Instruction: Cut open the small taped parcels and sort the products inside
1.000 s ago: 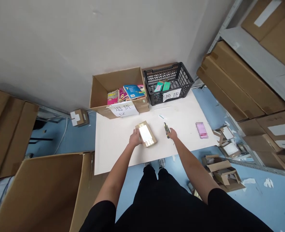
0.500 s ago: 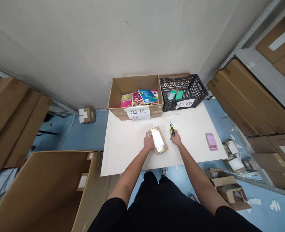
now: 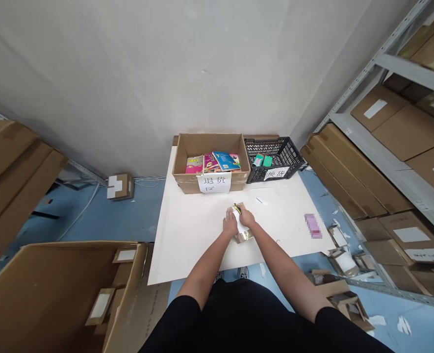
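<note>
A small cardboard package [image 3: 243, 237] with a white label and shiny clear tape lies on the white tabletop [image 3: 194, 235]. Fingers stretched, my left hand [image 3: 230, 223] rests on the package's left side. My right hand [image 3: 246, 216] is closed around a yellow-and-black box cutter [image 3: 237, 208], held over the package's far end. The blade is too small to make out, and both hands cover part of the label.
Behind the package stand an open carton [image 3: 187, 185] of books and a black plastic crate [image 3: 253, 174] with green items. A blurred pink object [image 3: 313, 226] lies at the table's right. A large open carton [image 3: 73, 274] is at left; shelves [image 3: 371, 132] with boxes rise at right.
My right hand has carried the box cutter left from the bare tabletop onto the package's far end. My left hand stays on the package. The view has tilted up and shifted slightly.
</note>
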### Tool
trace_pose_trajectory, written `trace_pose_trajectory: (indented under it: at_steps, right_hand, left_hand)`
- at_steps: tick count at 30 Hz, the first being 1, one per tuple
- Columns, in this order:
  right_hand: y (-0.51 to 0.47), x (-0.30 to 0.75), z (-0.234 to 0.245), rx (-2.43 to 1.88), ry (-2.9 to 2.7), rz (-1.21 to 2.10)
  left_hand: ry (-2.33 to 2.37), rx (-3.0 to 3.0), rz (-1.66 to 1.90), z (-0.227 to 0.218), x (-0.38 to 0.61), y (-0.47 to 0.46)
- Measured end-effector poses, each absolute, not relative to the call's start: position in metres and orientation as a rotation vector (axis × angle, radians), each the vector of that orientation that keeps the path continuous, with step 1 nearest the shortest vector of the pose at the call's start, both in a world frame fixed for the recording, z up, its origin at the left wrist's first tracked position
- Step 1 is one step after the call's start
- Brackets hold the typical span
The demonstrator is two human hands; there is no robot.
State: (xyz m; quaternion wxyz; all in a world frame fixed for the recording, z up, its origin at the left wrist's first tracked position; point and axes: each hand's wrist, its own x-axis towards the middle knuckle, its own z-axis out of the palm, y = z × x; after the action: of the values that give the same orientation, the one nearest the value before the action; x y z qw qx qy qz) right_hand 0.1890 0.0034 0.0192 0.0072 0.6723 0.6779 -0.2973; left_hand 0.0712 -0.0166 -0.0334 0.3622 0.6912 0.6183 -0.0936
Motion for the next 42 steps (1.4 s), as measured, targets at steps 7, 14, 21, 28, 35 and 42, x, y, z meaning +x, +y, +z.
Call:
trace_pose_trajectory:
  at_steps: [7, 14, 21, 28, 35, 42]
  right_hand:
    - [-0.005, 0.186, 0.025, 2.119, 1.967, -0.911]
    - [-0.015, 0.186, 0.046, 2.006, 1.861, -0.885]
    - [-0.101, 0.223, 0.054, 1.902, 1.753, -0.885]
    - [-0.137, 0.222, 0.051, 1.942, 1.754, -0.776]
    - [-0.126, 0.221, 0.048, 1.962, 1.788, -0.833]
    - [-0.112, 0.254, 0.051, 1.771, 1.92, -0.795]
  left_hand:
    - [1.56, 1.771, -0.252, -0.032, 0.05, -0.022]
    - [1.554, 1.766, -0.212, -0.03, 0.045, -0.023]
    - [1.581, 1.768, -0.237, -0.032, 0.051, -0.02]
    - [1.561, 1.763, -0.213, -0.029, 0.05, -0.019]
    - [1.612, 1.822, -0.271, -0.016, 0.052, -0.018]
    - [1.679, 2.013, -0.275, -0.011, 0.055, -0.027]
